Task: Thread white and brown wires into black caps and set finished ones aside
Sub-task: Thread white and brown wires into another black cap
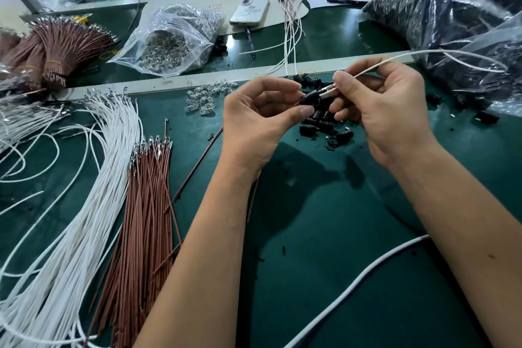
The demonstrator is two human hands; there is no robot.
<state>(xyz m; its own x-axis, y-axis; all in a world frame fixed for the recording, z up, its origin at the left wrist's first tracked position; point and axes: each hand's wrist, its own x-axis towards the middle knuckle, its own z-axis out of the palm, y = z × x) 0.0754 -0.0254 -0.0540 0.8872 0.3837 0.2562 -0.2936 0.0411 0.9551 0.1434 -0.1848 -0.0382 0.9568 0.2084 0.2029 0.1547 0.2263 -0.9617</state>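
Your left hand (pixel 262 110) pinches a black cap (pixel 310 98); your right hand (pixel 387 104) pinches the white and brown wires (pixel 375 65) entering it, above the loose caps (pixel 322 121).

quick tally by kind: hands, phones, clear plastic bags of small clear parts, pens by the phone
hands: 2, left hand and right hand
phones: 1, white phone
clear bags of small clear parts: 1
pens: 1
total: 5
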